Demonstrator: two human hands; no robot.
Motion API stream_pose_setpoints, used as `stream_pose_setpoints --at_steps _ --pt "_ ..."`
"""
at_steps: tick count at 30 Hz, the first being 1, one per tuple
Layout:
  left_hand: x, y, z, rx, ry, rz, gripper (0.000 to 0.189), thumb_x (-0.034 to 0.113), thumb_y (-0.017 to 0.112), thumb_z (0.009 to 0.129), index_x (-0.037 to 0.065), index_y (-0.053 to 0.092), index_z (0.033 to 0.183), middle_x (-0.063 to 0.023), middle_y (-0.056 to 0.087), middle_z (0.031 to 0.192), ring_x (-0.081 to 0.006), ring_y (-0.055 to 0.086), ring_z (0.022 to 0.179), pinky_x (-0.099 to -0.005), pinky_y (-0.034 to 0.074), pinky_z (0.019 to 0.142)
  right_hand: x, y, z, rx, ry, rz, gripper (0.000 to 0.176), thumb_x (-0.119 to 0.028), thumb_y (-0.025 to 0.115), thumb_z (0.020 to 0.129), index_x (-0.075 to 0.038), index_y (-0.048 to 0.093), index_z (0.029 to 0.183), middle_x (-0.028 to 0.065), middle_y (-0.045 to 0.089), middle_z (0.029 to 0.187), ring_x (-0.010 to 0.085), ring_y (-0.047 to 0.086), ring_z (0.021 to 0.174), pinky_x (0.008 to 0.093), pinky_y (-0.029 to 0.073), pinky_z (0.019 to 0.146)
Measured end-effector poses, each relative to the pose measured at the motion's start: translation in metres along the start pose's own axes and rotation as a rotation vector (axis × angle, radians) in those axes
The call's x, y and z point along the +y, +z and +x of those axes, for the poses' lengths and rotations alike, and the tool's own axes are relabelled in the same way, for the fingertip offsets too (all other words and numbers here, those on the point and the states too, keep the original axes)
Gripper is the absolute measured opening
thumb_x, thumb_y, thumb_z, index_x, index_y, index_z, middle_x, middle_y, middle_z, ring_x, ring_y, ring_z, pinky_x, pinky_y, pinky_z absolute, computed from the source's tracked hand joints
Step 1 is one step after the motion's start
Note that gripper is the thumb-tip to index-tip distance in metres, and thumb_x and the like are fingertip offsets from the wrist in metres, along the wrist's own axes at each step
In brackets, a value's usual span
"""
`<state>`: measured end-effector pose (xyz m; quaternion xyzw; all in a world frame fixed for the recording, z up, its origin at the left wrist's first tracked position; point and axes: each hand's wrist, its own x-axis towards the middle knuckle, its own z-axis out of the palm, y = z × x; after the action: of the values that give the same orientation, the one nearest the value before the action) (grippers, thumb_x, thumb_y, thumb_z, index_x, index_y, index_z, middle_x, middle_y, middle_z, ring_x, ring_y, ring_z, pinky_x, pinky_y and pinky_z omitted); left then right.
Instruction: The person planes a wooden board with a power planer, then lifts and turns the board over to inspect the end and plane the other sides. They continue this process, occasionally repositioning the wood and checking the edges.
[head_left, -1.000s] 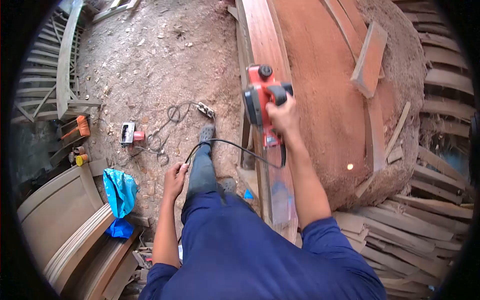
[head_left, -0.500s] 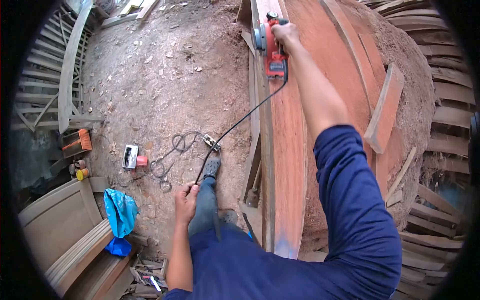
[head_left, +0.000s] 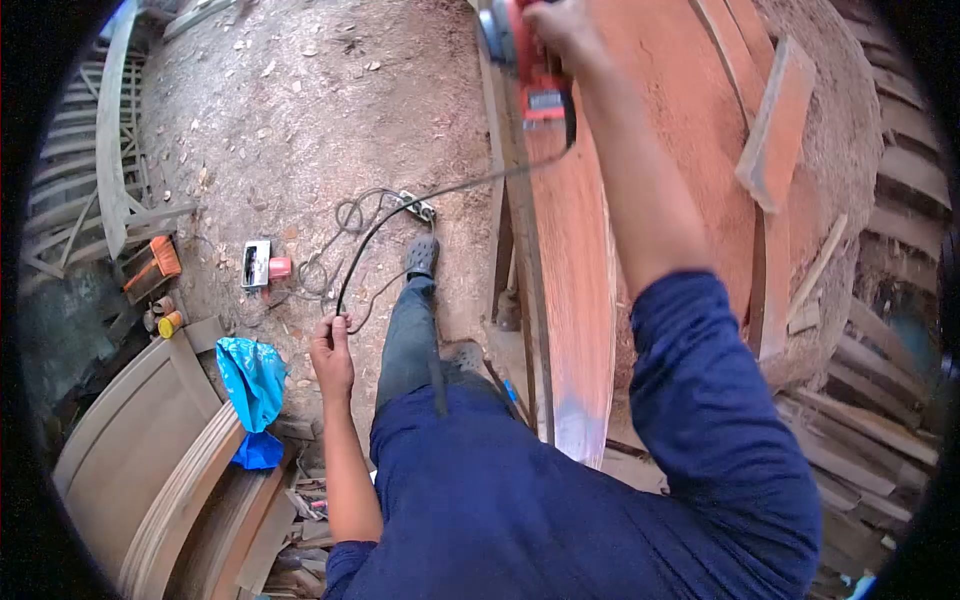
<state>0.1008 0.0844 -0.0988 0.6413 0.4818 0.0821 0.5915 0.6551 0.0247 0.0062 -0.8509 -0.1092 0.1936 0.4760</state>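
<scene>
My right hand (head_left: 568,38) is wrapped round the handle of a red electric planer (head_left: 542,72), partly cut off by the top of the view. The planer is over the far part of a long reddish plank (head_left: 568,290); motion blur hides whether it touches the wood. From its rear, a black power cord (head_left: 465,184) sags leftward across the plank's edge. Away from the plank, my left hand (head_left: 333,358) pinches this cord between thumb and fingers, low on the left.
A power strip (head_left: 416,206) and looped cable lie on the shaving-covered ground near my shoe (head_left: 422,256). Left of them sits another red-and-silver power tool (head_left: 262,265). A blue bag (head_left: 252,385) hangs on stacked boards. Loose wood pieces (head_left: 778,125) lie to the right.
The planer in my right hand has moved farther up the view, along the plank. My left hand has shifted left with the cord, which now bends more. The camera view has tilted slightly.
</scene>
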Motion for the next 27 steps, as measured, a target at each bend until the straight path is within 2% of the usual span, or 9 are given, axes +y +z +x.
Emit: stream_pose_setpoints --at_steps 5,9,15,17,19,22,23,25,27 --pt "-0.033 -0.010 -0.026 0.002 0.047 -0.060 0.023 0.022 0.057 0.104 0.002 0.067 0.106 -0.0038 0.068 0.097 -0.0122 0.062 0.092 -0.0284 0.049 0.087 0.051 -0.040 -0.221 0.116 -0.194 -0.132 0.043 -0.024 0.064 0.074 -0.012 0.073 0.114 0.0082 0.068 0.078 0.0186 0.066 0.070 0.0359 0.053 0.067" --pt "-0.038 0.002 -0.059 -0.189 0.116 0.129 0.023 0.022 0.059 0.102 0.001 0.068 0.106 -0.0053 0.069 0.099 -0.0123 0.062 0.091 -0.0297 0.049 0.085 0.094 -0.074 -0.411 0.155 -0.199 -0.235 0.033 -0.019 0.072 0.077 -0.002 0.065 0.105 0.0108 0.064 0.084 0.0208 0.063 0.079 0.0360 0.051 0.076" --pt "-0.010 0.039 -0.113 -0.646 0.377 0.390 0.019 0.019 0.065 0.096 0.002 0.070 0.102 -0.0130 0.070 0.098 -0.0281 0.068 0.090 -0.0360 0.051 0.082 0.144 -0.122 -0.657 -0.054 0.230 -0.213 0.030 -0.005 0.067 0.076 -0.002 0.060 0.105 0.0203 0.065 0.085 0.0367 0.067 0.079 0.0423 0.052 0.073" --pt "-0.011 0.048 -0.121 -0.810 0.408 0.408 0.018 0.018 0.066 0.095 0.002 0.070 0.103 -0.0145 0.069 0.098 -0.0313 0.068 0.092 -0.0367 0.051 0.082 0.139 -0.122 -0.656 -0.028 0.271 -0.178 0.030 -0.004 0.066 0.075 -0.001 0.060 0.104 0.0208 0.064 0.083 0.0375 0.066 0.077 0.0432 0.051 0.073" --pt "-0.015 0.053 -0.127 -0.724 0.369 0.365 0.018 0.018 0.066 0.095 0.001 0.069 0.102 -0.0147 0.069 0.098 -0.0321 0.068 0.093 -0.0370 0.051 0.082 0.122 -0.111 -0.629 0.129 0.059 -0.293 0.027 -0.004 0.066 0.076 -0.001 0.058 0.102 0.0219 0.063 0.080 0.0397 0.065 0.076 0.0444 0.051 0.072" --pt "-0.021 0.047 -0.112 -0.589 0.308 0.362 0.018 0.016 0.065 0.096 0.000 0.069 0.103 -0.0131 0.070 0.097 -0.0250 0.067 0.096 -0.0358 0.050 0.088 0.121 -0.105 -0.551 0.067 0.099 -0.239 0.051 -0.018 0.075 0.080 0.004 0.058 0.122 0.0292 0.065 0.098 0.0448 0.066 0.093 0.0496 0.052 0.083" --pt "-0.024 0.042 -0.101 -0.483 0.286 0.339 0.018 0.016 0.065 0.096 0.000 0.069 0.104 -0.0121 0.071 0.098 -0.0227 0.067 0.097 -0.0354 0.050 0.088 0.128 -0.094 -0.532 0.229 -0.043 -0.427 0.047 -0.017 0.075 0.080 0.003 0.058 0.119 0.0285 0.066 0.096 0.0448 0.066 0.093 0.0486 0.052 0.083" --pt "-0.012 0.027 -0.084 -0.478 0.226 0.348 0.020 0.016 0.062 0.099 0.000 0.069 0.108 -0.0095 0.072 0.100 -0.0172 0.066 0.098 -0.0327 0.050 0.089 0.098 -0.097 -0.469 0.050 0.139 -0.222 0.034 -0.014 0.071 0.080 0.001 0.062 0.109 0.0237 0.067 0.092 0.0410 0.066 0.092 0.0438 0.051 0.083" --pt "-0.015 0.016 -0.064 -0.334 0.175 0.248 0.023 0.019 0.063 0.099 -0.001 0.069 0.106 -0.0095 0.071 0.093 -0.0175 0.065 0.090 -0.0313 0.050 0.082 0.092 -0.089 -0.417 0.106 0.035 -0.234 0.029 -0.015 0.070 0.078 0.000 0.064 0.102 0.0216 0.067 0.091 0.0382 0.067 0.087 0.0429 0.052 0.080"
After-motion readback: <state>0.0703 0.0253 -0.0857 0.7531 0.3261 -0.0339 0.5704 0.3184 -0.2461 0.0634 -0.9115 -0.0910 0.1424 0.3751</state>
